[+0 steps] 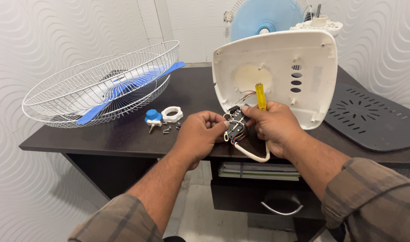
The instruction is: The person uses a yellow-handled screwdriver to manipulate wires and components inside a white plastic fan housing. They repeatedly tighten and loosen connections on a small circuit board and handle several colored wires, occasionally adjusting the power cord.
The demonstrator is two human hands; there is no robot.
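My left hand (199, 134) pinches a small black switch block (236, 124) with coloured wires at the front edge of the dark desk (124, 136). My right hand (276, 126) holds the same block from the right and also grips a yellow-handled screwdriver (260, 96) that points up. Behind the hands a white plastic fan base cover (299, 49) stands tilted, its hollow inside facing me. A white cord (252, 155) loops under my right hand.
A white wire fan guard (70, 85) with a blue blade (124, 85) lies at the left. A blue knob (153, 116), a white ring nut (172, 114) and small screws (167, 130) lie near it. A dark vented panel (370, 118) lies at right. Another fan stands behind.
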